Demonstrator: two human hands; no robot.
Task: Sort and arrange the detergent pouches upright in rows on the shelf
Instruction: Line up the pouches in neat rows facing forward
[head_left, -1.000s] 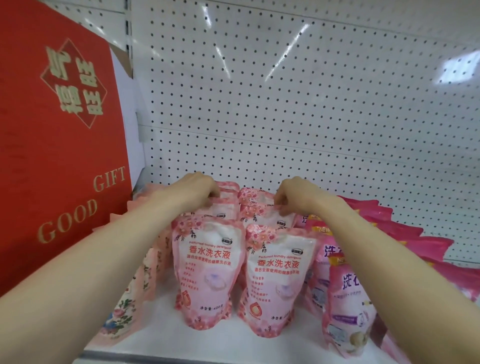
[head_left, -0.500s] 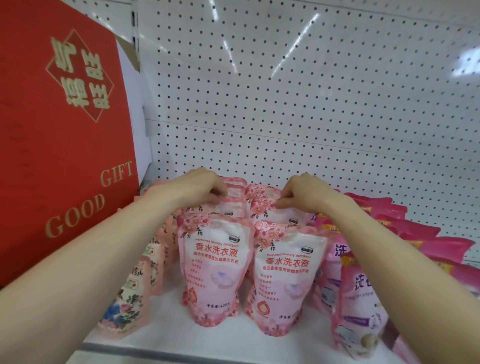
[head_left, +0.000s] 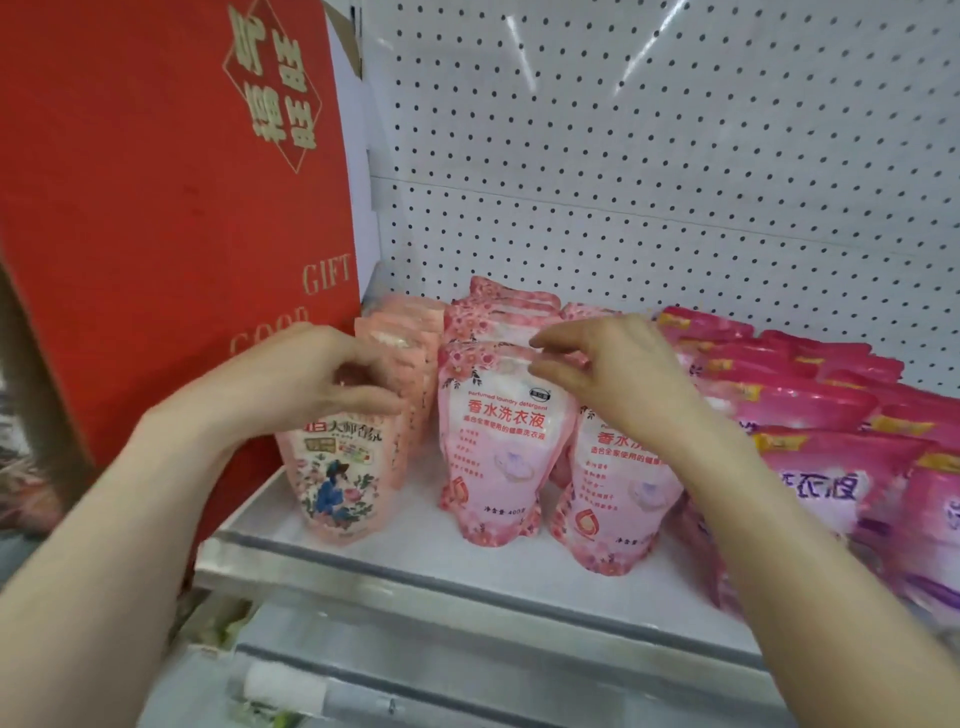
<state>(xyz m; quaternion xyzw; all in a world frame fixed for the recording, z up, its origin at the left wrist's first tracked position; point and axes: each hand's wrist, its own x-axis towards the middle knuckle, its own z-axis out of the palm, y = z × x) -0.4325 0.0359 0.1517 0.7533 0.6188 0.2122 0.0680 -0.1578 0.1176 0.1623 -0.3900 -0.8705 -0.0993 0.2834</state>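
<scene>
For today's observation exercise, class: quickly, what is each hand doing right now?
Left hand: grips the top of the peach floral pouch.
Right hand: at the top of the pink rose pouch; grip cannot be told.

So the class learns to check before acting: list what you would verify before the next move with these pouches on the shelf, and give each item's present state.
1. Left hand grips the top of the flowered pouch: ok.
2. Flowered pouch upright near the shelf front: ok.
3. Right hand fingers really pinch the front pink pouch: cannot tell.
4. Front pink pouch and second pink pouch upright, side by side: ok.
5. Flowered row kept apart from the pink row: ok.
6. Dark pink pouches on the right upright: cannot tell.
</scene>
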